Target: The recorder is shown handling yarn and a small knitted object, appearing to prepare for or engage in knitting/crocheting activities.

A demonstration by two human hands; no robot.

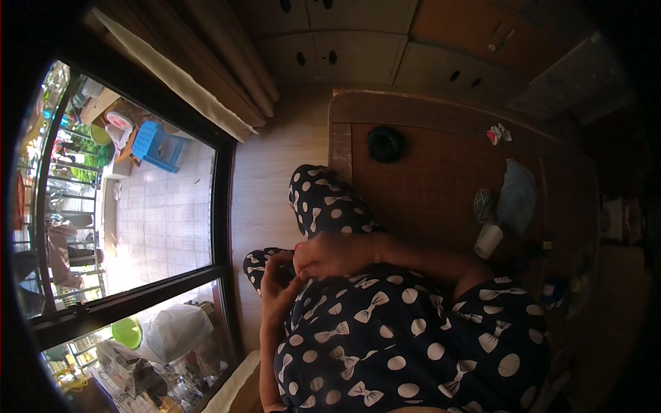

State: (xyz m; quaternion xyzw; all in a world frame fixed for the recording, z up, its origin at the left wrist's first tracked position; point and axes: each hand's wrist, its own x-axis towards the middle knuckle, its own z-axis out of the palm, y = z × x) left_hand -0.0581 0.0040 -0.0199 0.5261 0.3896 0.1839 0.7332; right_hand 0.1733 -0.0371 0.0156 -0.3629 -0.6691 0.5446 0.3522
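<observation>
My left hand (279, 281) and my right hand (333, 254) meet close together in front of my body, over my lap. The fingers of my right hand are curled in. My left thumb and fingers bend towards them, with the fingertips close to the right hand. Whatever may be between the fingers is too dark and hidden to make out. Under the hands are dark trousers (330, 201) with white bows and dots, and a top (382, 340) in the same print. A ring-shaped dark green bundle (384, 144), apparently yarn, lies ahead to the right, apart from both hands.
I sit at the edge of a brown mat-topped platform (428, 180). On it lie a grey yarn ball (484, 205), a white cup-like cylinder (488, 241), a pale blue bag or cloth (516, 199) and crumpled wrappers (499, 134). Left, a glass door frame (223, 206) borders a balcony with a blue stool (159, 146).
</observation>
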